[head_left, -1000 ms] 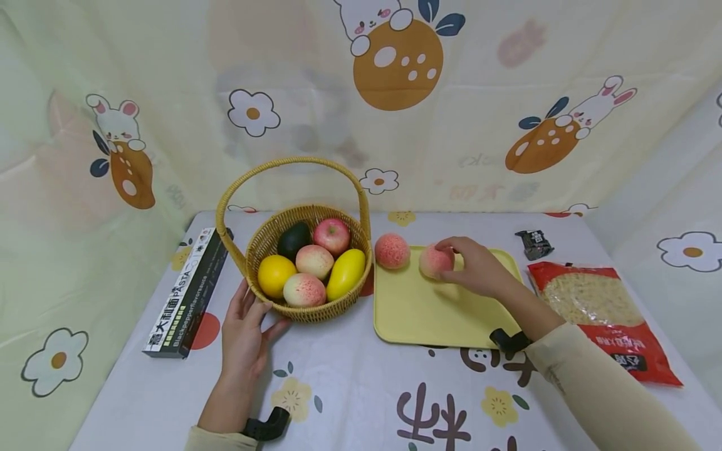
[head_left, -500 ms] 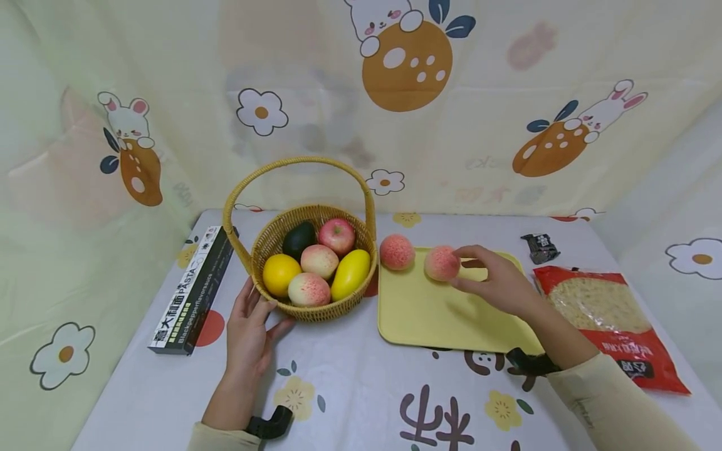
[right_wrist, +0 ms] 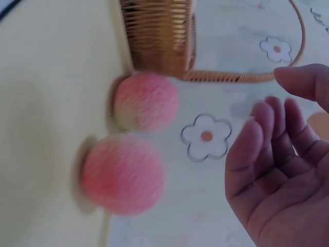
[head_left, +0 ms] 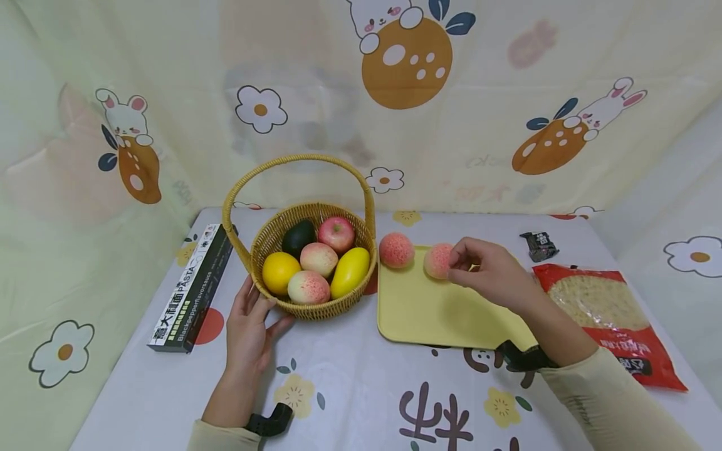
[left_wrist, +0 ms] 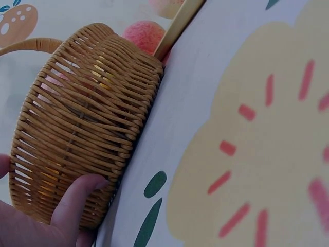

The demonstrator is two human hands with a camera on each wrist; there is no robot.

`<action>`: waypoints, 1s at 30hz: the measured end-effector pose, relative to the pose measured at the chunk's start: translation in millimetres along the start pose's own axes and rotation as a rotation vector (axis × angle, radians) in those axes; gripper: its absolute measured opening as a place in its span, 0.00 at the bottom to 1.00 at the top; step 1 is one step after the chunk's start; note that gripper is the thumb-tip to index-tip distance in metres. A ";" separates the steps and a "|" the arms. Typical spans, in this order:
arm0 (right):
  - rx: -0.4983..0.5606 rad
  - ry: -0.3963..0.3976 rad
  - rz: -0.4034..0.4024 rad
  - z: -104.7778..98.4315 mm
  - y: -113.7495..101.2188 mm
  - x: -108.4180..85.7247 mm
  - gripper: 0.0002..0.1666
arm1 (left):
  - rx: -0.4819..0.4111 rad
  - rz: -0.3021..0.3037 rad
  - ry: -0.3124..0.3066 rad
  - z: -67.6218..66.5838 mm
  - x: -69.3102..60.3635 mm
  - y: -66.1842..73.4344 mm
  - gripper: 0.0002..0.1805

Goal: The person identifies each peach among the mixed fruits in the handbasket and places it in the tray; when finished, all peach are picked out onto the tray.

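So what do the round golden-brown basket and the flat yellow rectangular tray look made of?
Round golden-brown basket: likely wicker, maybe imitation, with low sheen; interlaced strands show. Flat yellow rectangular tray: probably plastic, smooth and matte, given its even colour; painted metal is possible.

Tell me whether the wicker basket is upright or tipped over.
Upright: the wicker basket stands with its handle arching above the fruit resting inside.

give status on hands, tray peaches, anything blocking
Left hand against basket. Right hand empty, beside one peach on the tray. Second peach at tray corner nearest basket. Nothing seen between right hand and peach.
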State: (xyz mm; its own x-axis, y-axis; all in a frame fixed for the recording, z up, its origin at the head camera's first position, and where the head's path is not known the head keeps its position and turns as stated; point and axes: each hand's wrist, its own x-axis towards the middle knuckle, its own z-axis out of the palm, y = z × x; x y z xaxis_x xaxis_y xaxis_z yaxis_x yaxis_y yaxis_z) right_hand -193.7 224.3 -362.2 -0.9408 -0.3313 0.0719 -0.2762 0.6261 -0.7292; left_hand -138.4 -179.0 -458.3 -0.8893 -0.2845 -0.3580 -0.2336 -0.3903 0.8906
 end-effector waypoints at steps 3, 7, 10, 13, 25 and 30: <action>0.026 -0.018 -0.031 6.6 -12.7 13.3 0.08 | 0.000 0.004 -0.004 0.2 0.7 0.1 0.41; 0.051 -0.071 -0.079 17.3 -30.9 31.8 0.08 | 0.003 0.006 -0.008 0.3 1.7 0.2 0.41; 0.056 -0.121 -0.111 24.7 -45.4 46.4 0.11 | 0.004 0.010 -0.007 1.0 2.0 0.7 0.41; 0.054 -0.172 -0.131 32.0 -61.5 60.3 0.13 | 0.002 0.015 -0.008 1.7 2.1 1.1 0.41; 0.107 -0.486 -0.089 67.2 -102.8 102.3 0.38 | -0.024 -0.003 -0.018 -1.1 0.3 -0.6 0.41; 0.207 -0.553 -0.034 83.6 -108.5 109.5 0.41 | -0.023 -0.008 -0.019 -1.8 0.9 -0.4 0.41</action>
State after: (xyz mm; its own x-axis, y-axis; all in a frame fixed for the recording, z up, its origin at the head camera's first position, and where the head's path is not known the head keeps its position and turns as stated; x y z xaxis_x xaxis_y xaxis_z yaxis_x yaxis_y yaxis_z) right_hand -250.3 61.1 -332.1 -0.6745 -0.7024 -0.2273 -0.2078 0.4761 -0.8545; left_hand -138.3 -180.7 -459.5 -0.8948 -0.2648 -0.3596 -0.2318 -0.4130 0.8807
